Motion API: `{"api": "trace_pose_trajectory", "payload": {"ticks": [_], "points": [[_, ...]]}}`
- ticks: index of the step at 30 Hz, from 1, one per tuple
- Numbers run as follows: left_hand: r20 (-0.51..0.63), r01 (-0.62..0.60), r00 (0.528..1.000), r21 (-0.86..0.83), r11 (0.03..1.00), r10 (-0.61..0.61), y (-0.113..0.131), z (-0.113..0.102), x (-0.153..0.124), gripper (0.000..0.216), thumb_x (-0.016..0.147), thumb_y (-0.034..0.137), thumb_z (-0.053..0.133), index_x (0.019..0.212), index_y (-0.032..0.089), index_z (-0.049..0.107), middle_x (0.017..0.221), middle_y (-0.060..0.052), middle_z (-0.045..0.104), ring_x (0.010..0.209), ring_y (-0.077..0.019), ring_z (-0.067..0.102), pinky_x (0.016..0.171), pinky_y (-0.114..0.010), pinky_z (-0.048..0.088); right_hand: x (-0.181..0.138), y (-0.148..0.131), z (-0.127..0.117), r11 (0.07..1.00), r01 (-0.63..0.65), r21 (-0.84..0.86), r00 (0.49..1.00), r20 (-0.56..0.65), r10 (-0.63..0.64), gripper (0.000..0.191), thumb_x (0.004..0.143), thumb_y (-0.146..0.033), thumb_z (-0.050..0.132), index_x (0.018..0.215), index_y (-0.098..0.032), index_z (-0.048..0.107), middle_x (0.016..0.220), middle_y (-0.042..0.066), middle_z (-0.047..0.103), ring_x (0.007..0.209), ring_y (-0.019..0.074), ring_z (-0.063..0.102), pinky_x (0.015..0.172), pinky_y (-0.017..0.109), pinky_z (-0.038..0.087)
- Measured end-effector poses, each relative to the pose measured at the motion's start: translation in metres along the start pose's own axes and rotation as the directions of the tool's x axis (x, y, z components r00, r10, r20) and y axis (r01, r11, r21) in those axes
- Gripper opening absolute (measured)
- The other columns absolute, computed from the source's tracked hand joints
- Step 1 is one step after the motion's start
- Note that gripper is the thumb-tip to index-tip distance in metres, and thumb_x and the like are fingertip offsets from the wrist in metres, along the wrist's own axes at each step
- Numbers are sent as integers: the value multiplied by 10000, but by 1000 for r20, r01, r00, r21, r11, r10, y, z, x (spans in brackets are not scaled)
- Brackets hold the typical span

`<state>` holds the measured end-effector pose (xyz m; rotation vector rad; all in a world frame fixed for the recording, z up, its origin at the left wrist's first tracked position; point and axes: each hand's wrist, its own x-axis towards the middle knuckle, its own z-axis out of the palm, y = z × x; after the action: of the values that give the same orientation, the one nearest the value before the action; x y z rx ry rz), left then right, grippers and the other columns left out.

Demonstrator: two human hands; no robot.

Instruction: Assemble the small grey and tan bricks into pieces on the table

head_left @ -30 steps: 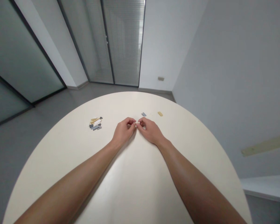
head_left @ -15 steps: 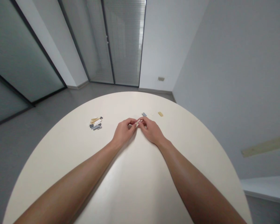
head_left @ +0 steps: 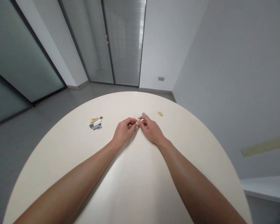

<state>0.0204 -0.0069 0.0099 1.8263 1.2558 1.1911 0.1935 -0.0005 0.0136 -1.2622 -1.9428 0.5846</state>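
Now pinching a small white piece [head_left: 137, 121] with nearly closed fingers of left hand [head_left: 124, 130] and right hand [head_left: 151, 129], over the table [head_left: 140, 177], just short of a gray piece [head_left: 143, 114], well right of the pile [head_left: 96, 123]!

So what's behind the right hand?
A flat blue-grey piece, partly covered by the right hand, and, farther right, a rectangular yellow piece. Whatever else the hand covers can't be seen.
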Motion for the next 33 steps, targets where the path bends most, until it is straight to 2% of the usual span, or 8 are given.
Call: {"api": "trace_pose_trajectory", "payload": {"ticks": [4, 10, 18, 24, 33], "points": [[-4, -13, 1000, -6, 1000, 13, -2, 0, 0, 162, 906, 293, 621, 997, 190, 707, 984, -61, 757, 857, -178, 682, 804, -317, 520, 0, -1, -1, 1000, 6, 5, 1000, 9, -6, 203, 1007, -326, 491, 1148, -230, 601, 922, 43, 748, 816, 180, 681, 737, 291, 476], [-34, -18, 999, 8, 1000, 18, -8, 2, 0, 182, 907, 309, 627, 1031, 193, 694, 1002, -68, 749, 877, -181, 683, 808, -321, 524, 0, 1, 0, 998, 53, 18, 998, 19, -54, 263, 981, -259, 529, 1233, -239, 598, 987, 44, 757, 892, 185, 694, 807, 313, 492], [-39, -14, 999, 6, 1000, 15, -9, 2, 1, 263, 901, 267, 628, 1149, 199, 685, 1139, -92, 739, 1032, -215, 683, 940, -379, 534, 0, 0, 0, 994, 106, 1, 994, 22, -106, 367, 924, -198, 581, 1288, -227, 608, 1011, 39, 756, 938, 190, 695, 900, 347, 500], [-39, -20, 999, -13, 1000, 19, -9, 3, 1, 278, 904, 274, 628, 1166, 199, 685, 1159, -96, 736, 1060, -221, 686, 964, -392, 539, 0, 2, 0, 993, 117, -26, 992, 41, -116, 438, 914, -208, 596, 1351, -232, 605, 1033, 43, 761, 979, 202, 687, 943, 372, 501], [-35, -27, 999, -27, 999, 26, -12, 3, 1, 251, 909, 287, 624, 1140, 200, 672, 1129, -97, 731, 997, -205, 690, 916, -378, 552, -1, 4, 1, 987, 141, -83, 989, 55, -137, 449, 939, -253, 567, 1385, -212, 599, 1059, 59, 761, 946, 201, 676, 904, 360, 505]]}}
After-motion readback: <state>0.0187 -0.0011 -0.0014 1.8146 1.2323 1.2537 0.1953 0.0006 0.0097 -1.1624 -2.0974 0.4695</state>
